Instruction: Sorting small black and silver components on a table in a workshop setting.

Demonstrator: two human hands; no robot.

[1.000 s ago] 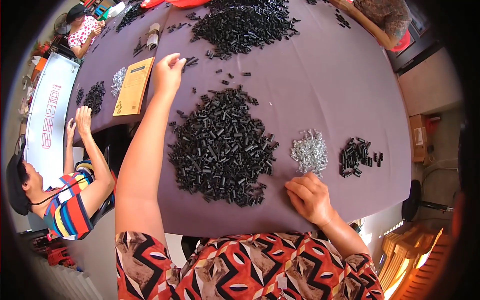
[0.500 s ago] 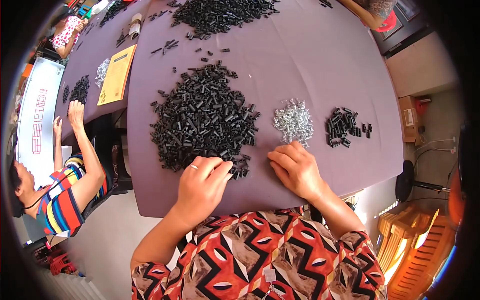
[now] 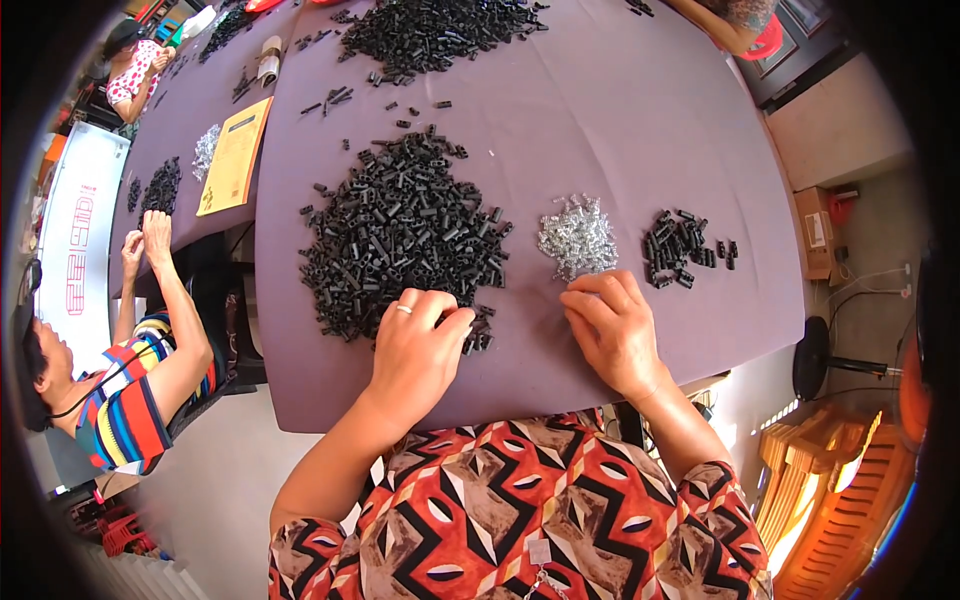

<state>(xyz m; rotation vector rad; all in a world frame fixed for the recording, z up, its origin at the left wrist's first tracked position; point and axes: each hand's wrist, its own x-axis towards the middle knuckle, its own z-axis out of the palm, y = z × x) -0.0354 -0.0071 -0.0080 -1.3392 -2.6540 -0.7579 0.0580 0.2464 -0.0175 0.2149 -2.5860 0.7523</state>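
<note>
A big heap of small black plastic tube-like pieces (image 3: pixel 400 235) lies in front of me on the cloth-covered table. My left hand (image 3: pixel 422 345) is at its near edge, fingers curled and thumb pressed to the fingertips; what they hold, if anything, is hidden. To the right sits a smaller pile of clear, shiny little parts (image 3: pixel 578 238). Just below that pile is my right hand (image 3: pixel 618 330), its fingers bent together in a pinch around something too small to make out. Further right lies a small group of black pieces (image 3: pixel 675 245), with a few set apart beside it.
Another black heap (image 3: pixel 430 35) is at the far side of the table. At the left, a co-worker in a striped shirt (image 3: pixel 130 390) handles black pieces near a yellow booklet (image 3: pixel 235 155). A person's arm (image 3: pixel 715 25) shows at the far right. Orange stacked chairs (image 3: pixel 840 490) stand lower right.
My right hand has moved a little right, away from the left. My left hand has shifted slightly, still at the heap's near edge. The co-worker's hands have come closer together.
</note>
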